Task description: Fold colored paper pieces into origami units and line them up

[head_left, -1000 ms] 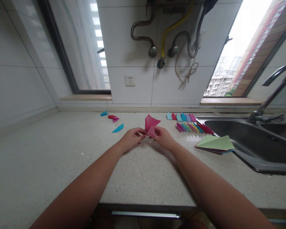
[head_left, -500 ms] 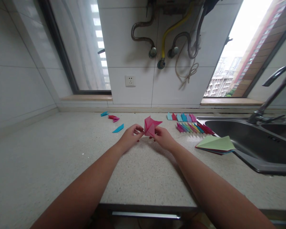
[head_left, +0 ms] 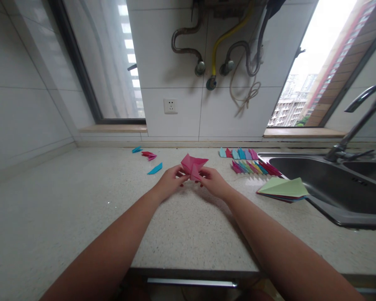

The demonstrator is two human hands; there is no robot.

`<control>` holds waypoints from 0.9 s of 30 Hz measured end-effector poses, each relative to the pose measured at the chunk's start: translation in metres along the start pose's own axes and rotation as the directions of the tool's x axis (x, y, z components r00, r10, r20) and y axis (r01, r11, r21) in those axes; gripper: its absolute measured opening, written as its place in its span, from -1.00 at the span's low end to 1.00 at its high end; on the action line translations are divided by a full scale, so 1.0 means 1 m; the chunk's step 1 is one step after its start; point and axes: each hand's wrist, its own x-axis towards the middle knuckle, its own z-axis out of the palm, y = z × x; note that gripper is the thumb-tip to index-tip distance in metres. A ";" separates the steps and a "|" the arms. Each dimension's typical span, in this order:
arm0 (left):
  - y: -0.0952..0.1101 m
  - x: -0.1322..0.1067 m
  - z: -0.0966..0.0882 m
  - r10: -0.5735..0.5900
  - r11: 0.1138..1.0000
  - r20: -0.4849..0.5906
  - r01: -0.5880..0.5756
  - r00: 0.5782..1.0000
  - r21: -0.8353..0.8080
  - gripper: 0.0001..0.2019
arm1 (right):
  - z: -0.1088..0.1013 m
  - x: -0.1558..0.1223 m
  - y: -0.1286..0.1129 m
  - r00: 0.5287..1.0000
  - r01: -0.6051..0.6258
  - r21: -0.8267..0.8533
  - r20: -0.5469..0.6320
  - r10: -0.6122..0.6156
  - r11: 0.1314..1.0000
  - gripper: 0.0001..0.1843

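Pink paper (head_left: 194, 166) shifted left, well inside counter edge (head_left: 191, 270)

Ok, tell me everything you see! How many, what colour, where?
held paper: one, pink, centre
loose folded papers: several, blue, red, pink, left
folded-paper rows: two, mixed colours, right
sink: one, steel grey, right
paper stack: one, green-topped, by sink
tap: one, silver, right
counter: one, speckled white, lower half
tiles: many, white, walls
windows: two, dark-framed, both sides
socket: one, white, wall
metal hoses: two, grey-brown, top
pipe: one, yellow, top
cord: one, whitish, wall
metal bar: one, silver, below counter
arms: two, bare, bottom
hands: two, bare, on held paper
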 end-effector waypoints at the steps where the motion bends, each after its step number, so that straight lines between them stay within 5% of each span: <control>1: 0.001 -0.001 0.000 0.000 1.000 0.002 0.000 1.000 -0.006 -0.75 | 0.000 0.000 0.001 1.000 -0.007 0.008 -0.002 0.007 1.000 -0.79; 18: 0.010 -0.009 0.004 -0.024 0.986 0.158 0.050 0.987 -0.160 -0.70 | 0.001 0.002 0.000 0.997 -0.082 0.186 0.005 0.083 0.979 -0.79; 27: 0.012 -0.006 0.004 -0.106 0.966 0.026 0.110 0.994 -0.236 -0.54 | 0.001 0.003 0.001 0.996 -0.074 0.223 -0.039 0.085 0.972 -0.73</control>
